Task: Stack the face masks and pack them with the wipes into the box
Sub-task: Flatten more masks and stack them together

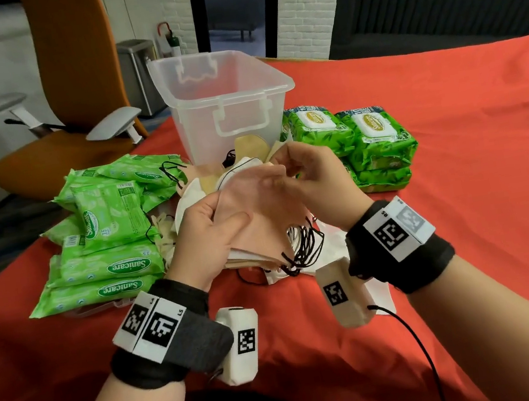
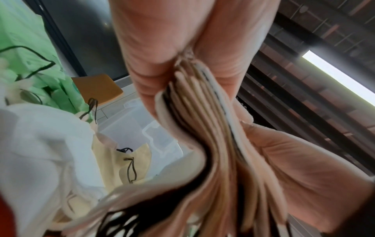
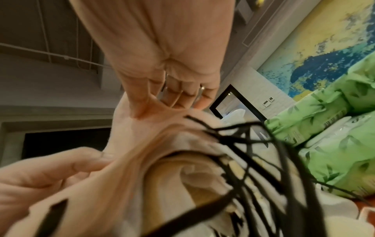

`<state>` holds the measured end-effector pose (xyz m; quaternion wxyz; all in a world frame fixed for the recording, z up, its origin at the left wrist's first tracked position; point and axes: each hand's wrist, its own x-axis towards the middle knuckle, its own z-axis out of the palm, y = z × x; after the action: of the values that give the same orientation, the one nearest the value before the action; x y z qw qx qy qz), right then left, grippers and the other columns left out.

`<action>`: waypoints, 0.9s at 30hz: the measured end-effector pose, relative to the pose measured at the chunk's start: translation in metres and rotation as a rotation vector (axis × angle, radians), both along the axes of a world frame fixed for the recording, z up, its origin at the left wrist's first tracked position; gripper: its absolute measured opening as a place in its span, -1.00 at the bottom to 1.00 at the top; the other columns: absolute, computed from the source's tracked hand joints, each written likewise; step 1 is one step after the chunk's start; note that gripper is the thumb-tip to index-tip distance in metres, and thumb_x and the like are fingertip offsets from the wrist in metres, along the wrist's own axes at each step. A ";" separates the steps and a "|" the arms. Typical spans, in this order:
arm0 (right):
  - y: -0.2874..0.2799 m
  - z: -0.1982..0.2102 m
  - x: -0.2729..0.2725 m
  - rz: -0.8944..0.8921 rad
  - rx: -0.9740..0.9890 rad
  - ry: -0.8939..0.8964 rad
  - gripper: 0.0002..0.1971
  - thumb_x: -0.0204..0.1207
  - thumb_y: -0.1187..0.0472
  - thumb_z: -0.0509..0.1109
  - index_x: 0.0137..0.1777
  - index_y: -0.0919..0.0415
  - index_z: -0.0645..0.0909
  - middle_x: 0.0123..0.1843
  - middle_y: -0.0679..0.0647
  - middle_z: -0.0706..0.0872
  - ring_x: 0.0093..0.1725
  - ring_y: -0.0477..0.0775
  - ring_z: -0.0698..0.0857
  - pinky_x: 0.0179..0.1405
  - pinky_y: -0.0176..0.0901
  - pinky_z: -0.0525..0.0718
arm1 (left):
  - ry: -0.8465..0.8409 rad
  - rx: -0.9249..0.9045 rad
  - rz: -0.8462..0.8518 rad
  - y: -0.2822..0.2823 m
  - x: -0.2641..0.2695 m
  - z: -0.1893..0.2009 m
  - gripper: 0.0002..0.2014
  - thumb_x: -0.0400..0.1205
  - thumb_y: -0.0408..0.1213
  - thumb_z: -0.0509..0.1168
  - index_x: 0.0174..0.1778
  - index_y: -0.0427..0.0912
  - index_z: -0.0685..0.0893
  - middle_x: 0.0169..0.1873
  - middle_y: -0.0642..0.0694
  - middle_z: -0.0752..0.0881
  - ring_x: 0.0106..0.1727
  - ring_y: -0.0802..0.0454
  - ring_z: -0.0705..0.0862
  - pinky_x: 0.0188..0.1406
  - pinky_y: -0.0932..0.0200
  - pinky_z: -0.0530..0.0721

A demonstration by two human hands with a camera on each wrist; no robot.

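Red cloth covers the surface (image 1: pixel 455 142), and the clear plastic box (image 1: pixel 223 102) stands open at its far side. Just in front of the box, both hands hold a stack of face masks (image 1: pixel 257 208) above the cloth. The left hand (image 1: pixel 207 240) grips the near-left side of the stack, thumb lying across the pink top mask. The right hand (image 1: pixel 319 181) pinches the top mask's far edge. Black ear loops (image 1: pixel 305 246) hang from the stack's near end. More loose masks (image 1: pixel 218 180) lie between the stack and the box. Flat green wipes packs (image 1: pixel 106 239) are heaped left of the box; thicker wipes packs with white lids (image 1: pixel 350 141) sit right of it. An orange chair (image 1: pixel 72 92) stands left of the box, beyond the surface.

From the left wrist, the fingers (image 2: pixel 162 48) are clamped on the layered edges of the masks (image 2: pixel 202 128), with the box (image 2: pixel 131 128) behind them.

From the right wrist, the thumb and fingers (image 3: pixel 182 96) are closed on the pink fabric (image 3: pixel 142 144), loops (image 3: pixel 253 152) trailing toward the lidded packs (image 3: pixel 324 144).
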<state>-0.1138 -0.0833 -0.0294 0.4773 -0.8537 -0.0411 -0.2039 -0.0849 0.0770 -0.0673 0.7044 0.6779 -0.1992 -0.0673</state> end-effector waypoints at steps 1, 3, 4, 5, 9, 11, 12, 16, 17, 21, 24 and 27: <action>0.002 0.000 -0.001 0.024 0.021 -0.009 -0.84 0.33 0.29 0.47 -0.28 0.05 0.55 -0.32 0.28 0.66 -0.29 0.06 0.55 -0.27 -0.04 0.56 | -0.013 0.001 -0.020 0.000 0.000 0.000 -0.68 0.50 -0.66 0.28 -0.13 -0.11 0.69 -0.39 0.16 0.77 -0.30 0.27 0.69 -0.25 0.40 0.62; 0.003 -0.002 0.000 0.045 0.053 -0.001 -0.73 0.29 0.29 0.50 -0.22 -0.11 0.54 -0.30 0.35 0.66 -0.32 0.07 0.55 -0.26 0.07 0.61 | -0.034 -0.006 -0.054 0.000 -0.002 0.000 -0.64 0.48 -0.71 0.26 -0.05 -0.14 0.66 -0.37 0.19 0.77 -0.28 0.32 0.69 -0.25 0.44 0.60; 0.002 -0.002 0.000 0.053 0.073 0.005 -0.65 0.29 0.33 0.53 -0.19 -0.14 0.51 -0.34 0.30 0.63 -0.35 0.06 0.53 -0.29 0.05 0.59 | -0.041 -0.018 -0.069 -0.001 -0.003 0.001 -0.64 0.47 -0.70 0.28 0.00 -0.16 0.64 -0.36 0.21 0.77 -0.28 0.33 0.69 -0.26 0.46 0.60; 0.002 -0.002 0.001 0.059 0.090 0.012 -0.59 0.29 0.37 0.55 -0.15 -0.14 0.49 -0.39 0.20 0.60 -0.37 0.04 0.51 -0.32 -0.01 0.55 | -0.044 -0.031 -0.083 -0.002 -0.004 0.001 -0.63 0.45 -0.67 0.30 0.04 -0.16 0.63 -0.35 0.22 0.77 -0.28 0.34 0.69 -0.26 0.46 0.60; 0.001 -0.002 0.004 0.067 0.128 0.033 -0.47 0.22 0.37 0.60 -0.05 -0.15 0.41 -0.37 0.18 0.58 -0.38 0.08 0.52 -0.32 0.00 0.52 | -0.014 -0.067 -0.094 -0.003 -0.006 0.002 -0.64 0.52 -0.63 0.29 0.09 -0.09 0.62 -0.27 0.15 0.78 -0.23 0.30 0.72 -0.20 0.40 0.64; 0.002 -0.002 0.004 0.005 0.124 0.027 -0.44 0.22 0.34 0.62 0.04 -0.11 0.40 -0.31 0.09 0.58 -0.33 0.05 0.53 -0.28 -0.04 0.52 | -0.035 -0.052 -0.087 -0.003 -0.006 0.002 -0.60 0.55 -0.63 0.26 0.16 -0.07 0.60 -0.15 0.16 0.76 -0.12 0.29 0.72 -0.08 0.33 0.64; 0.002 -0.004 0.005 -0.039 0.084 0.030 -0.42 0.23 0.29 0.63 0.14 -0.03 0.40 -0.24 0.03 0.57 -0.27 0.00 0.55 -0.24 -0.10 0.54 | -0.063 -0.045 -0.083 -0.002 -0.005 0.002 -0.56 0.54 -0.62 0.27 0.20 -0.01 0.58 -0.05 0.18 0.74 -0.01 0.28 0.70 0.04 0.27 0.63; -0.003 -0.014 0.003 0.130 0.018 0.262 -0.17 0.28 0.15 0.62 0.48 0.16 0.23 0.26 0.06 0.57 0.22 0.00 0.60 0.26 -0.08 0.60 | -0.138 -0.121 -0.083 0.002 -0.002 0.000 -0.33 0.43 -0.31 0.42 0.33 0.46 0.45 0.46 0.12 0.48 0.50 -0.03 0.44 0.49 -0.23 0.37; -0.005 -0.018 0.002 0.212 0.071 0.336 -0.14 0.25 0.18 0.63 0.49 0.17 0.23 0.33 0.11 0.57 0.30 0.05 0.60 0.32 0.03 0.59 | -0.142 -0.142 -0.076 0.002 -0.002 0.000 -0.34 0.40 -0.24 0.41 0.32 0.49 0.44 0.48 0.09 0.46 0.51 -0.07 0.43 0.48 -0.30 0.35; -0.014 -0.019 -0.003 0.414 0.257 0.446 -0.29 0.17 0.36 0.53 0.36 0.16 0.40 0.22 0.16 0.67 0.16 0.00 0.68 0.19 -0.12 0.66 | -0.138 -0.144 -0.086 0.004 0.000 -0.004 -0.55 0.39 -0.22 0.44 0.13 0.35 0.64 0.27 0.01 0.64 0.37 -0.14 0.54 0.41 -0.39 0.41; -0.022 -0.017 -0.007 0.502 0.215 0.495 -0.50 0.17 0.45 0.50 0.13 0.15 0.53 -0.04 0.00 0.74 -0.05 -0.10 0.72 -0.02 -0.29 0.70 | -0.061 -0.101 -0.105 0.005 -0.001 -0.004 -0.74 0.38 -0.30 0.49 -0.15 0.19 0.79 -0.06 0.18 0.78 0.20 0.03 0.64 0.37 -0.22 0.52; -0.032 -0.021 -0.008 0.474 0.151 0.520 -0.65 0.15 0.44 0.48 -0.05 0.24 0.58 -0.24 -0.01 0.74 -0.25 -0.07 0.70 -0.18 -0.28 0.68 | 0.036 -0.109 -0.119 0.006 0.001 -0.007 -0.80 0.47 -0.43 0.37 -0.20 -0.01 0.79 -0.18 0.13 0.80 -0.05 0.13 0.71 0.07 0.08 0.70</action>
<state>-0.1219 -0.1152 -0.0505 0.5677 -0.8061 -0.1000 0.1340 -0.0843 0.0831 -0.0742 0.7386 0.6240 -0.2298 -0.1105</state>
